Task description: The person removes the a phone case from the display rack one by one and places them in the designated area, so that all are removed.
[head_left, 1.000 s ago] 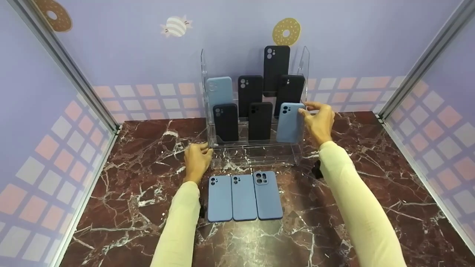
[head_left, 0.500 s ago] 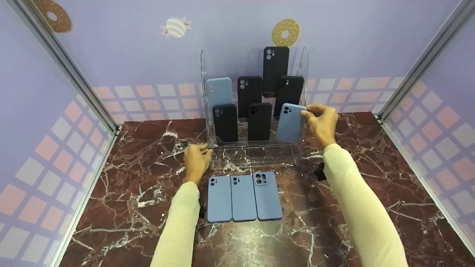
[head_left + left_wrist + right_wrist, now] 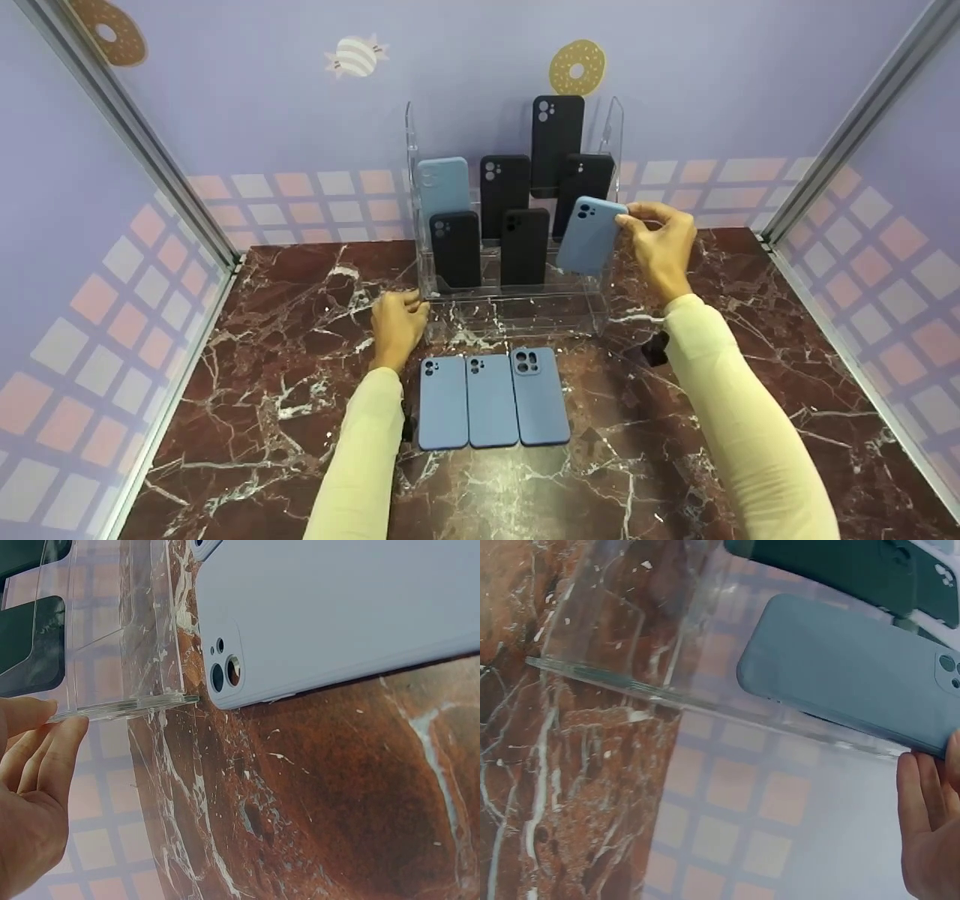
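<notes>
My right hand (image 3: 664,244) pinches a light blue phone case (image 3: 592,236) by its upper right corner. The case tilts to the right, its lower end raised above the front ledge of a clear acrylic stand (image 3: 517,307). In the right wrist view, the blue case (image 3: 832,675) hangs over the stand's side edge, with the fingers (image 3: 911,791) at its camera end. The left hand (image 3: 399,326) pinches the stand's left side panel near the front; the left wrist view shows thumb and fingers (image 3: 56,765) on the clear edge.
Several black cases (image 3: 456,247) and a light blue case (image 3: 444,184) stand in the tiers. On the marbled table (image 3: 300,450) before the stand, three blue cases (image 3: 493,401) lie side by side. Patterned walls (image 3: 247,112) enclose the back and sides.
The right hand has lifted the light blue case from the front tier, upward and slightly right, tilting it. My left hand has stayed on the stand.
</notes>
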A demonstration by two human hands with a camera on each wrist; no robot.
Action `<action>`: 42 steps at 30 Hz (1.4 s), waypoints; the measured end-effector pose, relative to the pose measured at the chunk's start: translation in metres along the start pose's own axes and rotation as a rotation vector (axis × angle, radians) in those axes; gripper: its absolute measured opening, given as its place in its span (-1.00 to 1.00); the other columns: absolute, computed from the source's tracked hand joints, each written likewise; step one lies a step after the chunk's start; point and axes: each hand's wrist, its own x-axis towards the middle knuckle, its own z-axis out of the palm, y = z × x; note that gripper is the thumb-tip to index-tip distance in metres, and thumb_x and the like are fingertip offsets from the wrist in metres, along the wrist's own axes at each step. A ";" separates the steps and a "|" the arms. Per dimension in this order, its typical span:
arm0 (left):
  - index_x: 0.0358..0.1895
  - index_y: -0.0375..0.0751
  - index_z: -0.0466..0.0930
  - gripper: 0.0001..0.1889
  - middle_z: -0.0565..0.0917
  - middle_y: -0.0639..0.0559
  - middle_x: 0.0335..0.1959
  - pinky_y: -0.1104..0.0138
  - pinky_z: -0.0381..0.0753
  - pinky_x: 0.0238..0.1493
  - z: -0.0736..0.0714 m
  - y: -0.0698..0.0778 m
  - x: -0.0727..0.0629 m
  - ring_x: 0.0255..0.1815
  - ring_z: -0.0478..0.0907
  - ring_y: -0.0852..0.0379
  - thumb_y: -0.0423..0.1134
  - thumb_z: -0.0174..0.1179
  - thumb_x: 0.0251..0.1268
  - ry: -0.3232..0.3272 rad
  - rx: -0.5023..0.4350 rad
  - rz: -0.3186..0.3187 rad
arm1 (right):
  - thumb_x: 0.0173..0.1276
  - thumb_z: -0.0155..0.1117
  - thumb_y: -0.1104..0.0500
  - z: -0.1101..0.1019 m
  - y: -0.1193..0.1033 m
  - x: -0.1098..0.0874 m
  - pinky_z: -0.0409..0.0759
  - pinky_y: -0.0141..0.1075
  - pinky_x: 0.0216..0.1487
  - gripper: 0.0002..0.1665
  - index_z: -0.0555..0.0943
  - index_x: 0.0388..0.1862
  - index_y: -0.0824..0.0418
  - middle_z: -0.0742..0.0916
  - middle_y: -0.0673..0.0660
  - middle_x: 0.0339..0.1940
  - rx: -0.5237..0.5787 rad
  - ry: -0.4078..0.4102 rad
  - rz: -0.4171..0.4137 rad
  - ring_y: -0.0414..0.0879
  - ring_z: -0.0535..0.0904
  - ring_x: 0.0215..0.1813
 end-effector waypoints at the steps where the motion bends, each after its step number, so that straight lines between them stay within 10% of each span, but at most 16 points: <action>1: 0.01 -0.30 0.76 -0.71 0.79 -0.16 -0.17 0.06 0.64 0.08 0.000 0.000 0.000 -0.13 0.78 -0.04 -0.36 0.42 0.22 -0.004 -0.002 -0.002 | 0.20 0.55 0.29 -0.001 -0.002 0.000 0.58 -0.47 -0.46 -0.77 0.78 -0.18 0.38 0.81 0.30 -0.26 0.022 0.002 -0.003 -0.27 0.62 -0.49; 18: -0.02 -0.32 0.77 -0.73 0.79 -0.18 -0.17 0.07 0.63 0.11 0.000 0.000 0.001 -0.14 0.78 -0.04 -0.39 0.41 0.20 0.000 -0.016 0.010 | 0.18 0.53 0.37 -0.037 -0.004 -0.034 0.68 -0.41 -0.32 -0.76 0.73 -0.19 0.46 0.78 0.08 -0.38 0.163 -0.037 0.000 -0.14 0.67 -0.41; 42: -0.03 -0.34 0.76 -0.72 0.78 -0.21 -0.16 0.07 0.63 0.11 0.003 -0.003 0.001 -0.15 0.78 -0.05 -0.39 0.42 0.17 0.018 -0.002 0.022 | 0.27 0.42 0.43 -0.059 0.083 -0.091 0.74 -0.13 -0.15 -0.63 0.57 -0.03 0.68 0.74 0.05 -0.41 0.214 -0.369 0.423 -0.17 0.74 -0.40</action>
